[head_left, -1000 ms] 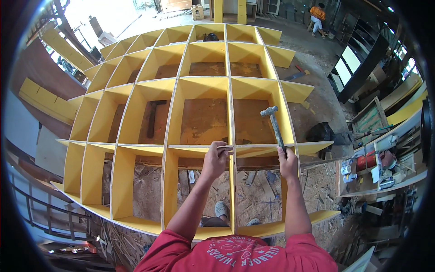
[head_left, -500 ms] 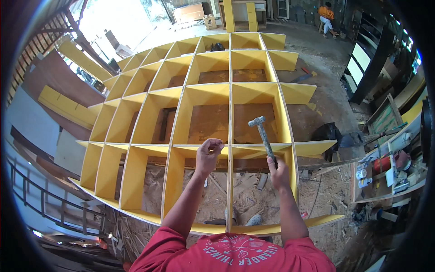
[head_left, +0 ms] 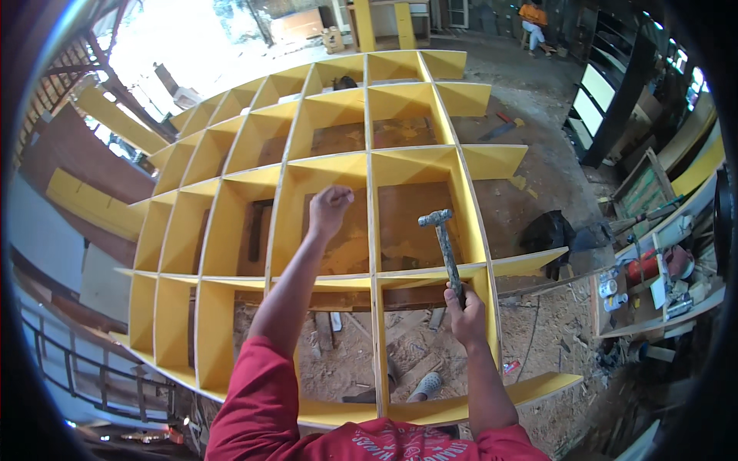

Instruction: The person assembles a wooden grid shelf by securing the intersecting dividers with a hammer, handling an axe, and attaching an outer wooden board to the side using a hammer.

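Note:
A large yellow panel lattice (head_left: 323, 160), with pale board edges crossing in a grid, lies in front of me. My right hand (head_left: 467, 316) is wrapped round the lower handle of a hammer (head_left: 443, 244), whose worn metal head points up and away from me. The hammer stands over a near right cell of the lattice. My left hand (head_left: 329, 211) is raised above a middle cell, its fingers pinched together. Whatever sits between those fingertips, if anything, is too small to make out.
Wood scraps and sawdust cover the ground (head_left: 415, 346) by my feet. To the right stands an open wooden box (head_left: 603, 326) of tools and cans, with a black bag (head_left: 547, 233) nearby. A black shelf unit (head_left: 607, 84) leans farther back. A person (head_left: 533, 23) sits at the far right.
My left hand has reached forward and a little left, away from the near crosspiece, fingers still pinched. The right hand keeps the hammer, slightly lower in the picture. The whole view has shifted somewhat.

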`<state>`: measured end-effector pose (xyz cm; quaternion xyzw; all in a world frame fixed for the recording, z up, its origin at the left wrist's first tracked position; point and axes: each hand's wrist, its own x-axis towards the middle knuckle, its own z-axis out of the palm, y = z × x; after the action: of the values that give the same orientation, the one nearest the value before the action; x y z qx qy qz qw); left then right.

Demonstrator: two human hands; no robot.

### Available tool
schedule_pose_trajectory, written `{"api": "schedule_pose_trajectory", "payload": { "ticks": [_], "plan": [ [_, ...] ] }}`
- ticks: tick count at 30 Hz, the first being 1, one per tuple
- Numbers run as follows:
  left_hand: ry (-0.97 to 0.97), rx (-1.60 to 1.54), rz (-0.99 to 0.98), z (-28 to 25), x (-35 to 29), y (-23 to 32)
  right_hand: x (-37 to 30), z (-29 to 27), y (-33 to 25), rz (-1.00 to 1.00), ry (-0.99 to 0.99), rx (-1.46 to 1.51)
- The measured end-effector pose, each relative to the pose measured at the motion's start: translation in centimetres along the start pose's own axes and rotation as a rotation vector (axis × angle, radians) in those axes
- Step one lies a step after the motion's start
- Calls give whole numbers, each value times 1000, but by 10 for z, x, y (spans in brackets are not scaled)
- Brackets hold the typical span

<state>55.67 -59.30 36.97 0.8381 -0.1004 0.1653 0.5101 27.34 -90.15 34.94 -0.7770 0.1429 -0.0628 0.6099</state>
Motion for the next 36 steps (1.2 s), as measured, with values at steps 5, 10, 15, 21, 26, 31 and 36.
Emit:
{"api": "schedule_pose_trajectory", "payload": {
  "ticks": [5,10,15,21,26,31,36],
  "plan": [
    [-42,196,115,32,107,-35,25,16,-29,-30,84,0],
    [-42,111,171,64,173,-54,69,48,-49,-61,128,-25],
    [-97,194,172,83,189,-61,107,78,-57,-63,88,-9],
    [-153,213,87,88,188,-66,142,95,-55,-130,113,-39],
    [-173,262,198,97,202,-86,191,112,-47,-123,150,-124],
    [-155,396,366,95,222,-81,234,124,-62,-148,150,-126],
    [-212,396,245,97,209,-81,252,139,-45,-209,150,-202]
  ]
}}
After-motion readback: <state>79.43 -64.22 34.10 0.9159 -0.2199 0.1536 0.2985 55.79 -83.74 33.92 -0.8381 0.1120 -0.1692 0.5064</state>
